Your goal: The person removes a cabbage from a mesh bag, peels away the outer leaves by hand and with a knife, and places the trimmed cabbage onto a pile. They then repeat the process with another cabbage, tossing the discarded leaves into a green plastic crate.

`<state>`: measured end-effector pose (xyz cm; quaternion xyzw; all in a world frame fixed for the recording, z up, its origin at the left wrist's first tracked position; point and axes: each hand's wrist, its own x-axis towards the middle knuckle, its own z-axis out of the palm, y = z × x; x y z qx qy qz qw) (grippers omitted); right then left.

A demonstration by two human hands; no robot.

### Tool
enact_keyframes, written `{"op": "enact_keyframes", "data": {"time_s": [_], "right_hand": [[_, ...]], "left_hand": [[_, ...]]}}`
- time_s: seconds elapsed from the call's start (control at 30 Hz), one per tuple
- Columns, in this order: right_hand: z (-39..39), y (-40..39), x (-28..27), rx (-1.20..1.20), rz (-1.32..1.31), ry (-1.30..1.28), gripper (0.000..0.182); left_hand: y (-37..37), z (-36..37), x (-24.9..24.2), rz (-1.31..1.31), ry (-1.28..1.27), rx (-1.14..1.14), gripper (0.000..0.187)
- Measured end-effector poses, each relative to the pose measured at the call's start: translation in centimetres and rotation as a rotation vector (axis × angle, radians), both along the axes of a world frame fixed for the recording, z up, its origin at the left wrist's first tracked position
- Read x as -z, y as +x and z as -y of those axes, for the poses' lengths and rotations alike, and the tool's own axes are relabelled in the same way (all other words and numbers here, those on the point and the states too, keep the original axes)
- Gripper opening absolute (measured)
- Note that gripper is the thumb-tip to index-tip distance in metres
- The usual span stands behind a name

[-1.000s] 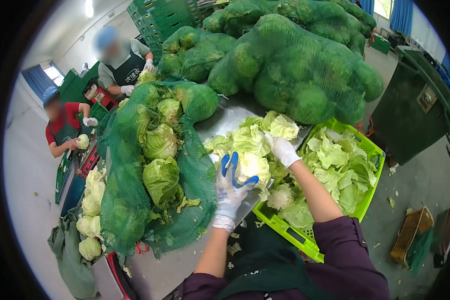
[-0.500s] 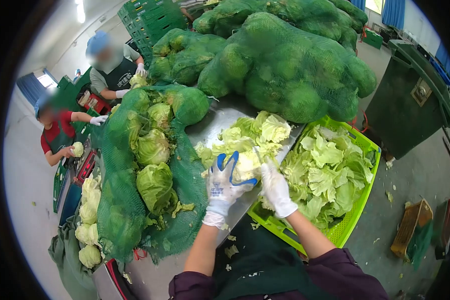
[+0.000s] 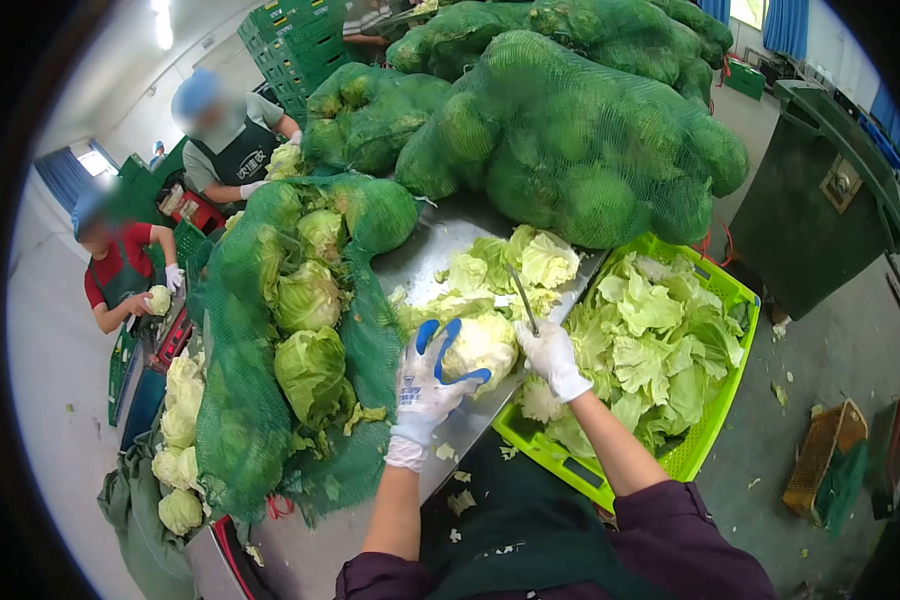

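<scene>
A pale, trimmed cabbage (image 3: 484,343) rests low on the metal table, cupped by my left hand (image 3: 428,385) in a white glove with blue fingertips. My right hand (image 3: 552,361), also gloved, is closed around a knife (image 3: 522,298), whose narrow blade points up and away from me. Loose cabbage leaves (image 3: 545,260) lie on the table just beyond both hands. Left of them, an opened green mesh sack (image 3: 235,400) shows several whole cabbages, the nearest one (image 3: 310,375) leafy and green.
A lime-green crate (image 3: 708,445) full of leaves stands at my right. Filled mesh sacks (image 3: 590,130) are piled at the back. A dark green bin (image 3: 810,210) is far right. Two co-workers, one in grey (image 3: 235,150) and one in red (image 3: 120,265), stand at left.
My left hand has shifted down and left, now gripping the cabbage's side. The knife blade, hard to see before, now stands out above my right hand.
</scene>
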<state>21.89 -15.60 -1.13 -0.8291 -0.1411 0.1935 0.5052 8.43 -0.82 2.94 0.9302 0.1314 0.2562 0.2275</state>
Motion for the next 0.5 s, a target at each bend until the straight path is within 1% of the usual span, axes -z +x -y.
{"op": "enact_keyframes", "data": {"time_s": [0.03, 0.07, 0.1, 0.17, 0.2, 0.23, 0.3, 0.33, 0.37, 0.43, 0.47, 0.5], "right_hand": [[0.0, -0.6, -0.2, 0.05, -0.059, 0.036, 0.038], [-0.3, -1.1, 0.8, 0.06, 0.105, 0.07, 0.033], [-0.3, -1.5, 1.8, 0.055, 0.099, 0.07, 0.033], [-0.7, -2.6, 1.6, 0.028, 0.417, 0.02, 0.026], [-0.8, -2.5, 1.2, 0.031, 0.425, -0.083, 0.024], [-0.9, -1.7, 2.3, 0.028, 0.423, -0.083, 0.024], [-0.7, 1.3, 6.7, 0.097, 0.414, -0.044, 0.026], [-0.4, 2.7, 8.0, 0.118, 0.388, -0.228, 0.026], [0.1, 3.0, 7.8, 0.107, 0.37, -0.234, 0.032], [0.4, 0.4, 3.2, 0.125, 0.421, -0.074, 0.06], [0.3, -1.0, 1.3, 0.015, 0.416, -0.031, 0.074], [-0.3, -2.1, 0.3, -0.093, 0.41, 0.01, 0.089]], "left_hand": [[0.0, -0.2, -1.0, -0.101, 0.142, 0.018, 0.072], [0.2, -0.2, -1.8, -0.119, 0.19, 0.022, 0.071], [0.6, 0.0, -2.0, -0.126, 0.188, 0.017, 0.071], [1.6, 0.6, -2.4, -0.297, 0.338, 0.153, 0.077], [2.1, 0.7, -3.8, -0.527, 0.184, 0.127, 0.083], [2.1, 0.5, -3.7, -0.529, 0.183, 0.124, 0.083], [1.7, -0.5, -3.2, -0.422, 0.075, 0.137, 0.088], [1.2, -1.2, -2.9, -0.393, 0.037, 0.147, 0.091], [1.0, -2.2, -2.6, -0.39, 0.045, 0.141, 0.091], [0.5, -3.9, -1.9, -0.31, -0.16, 0.224, 0.096], [0.5, -4.2, -1.7, -0.301, -0.158, 0.241, 0.1], [0.6, -3.9, -2.0, -0.304, -0.162, 0.239, 0.1]]}}
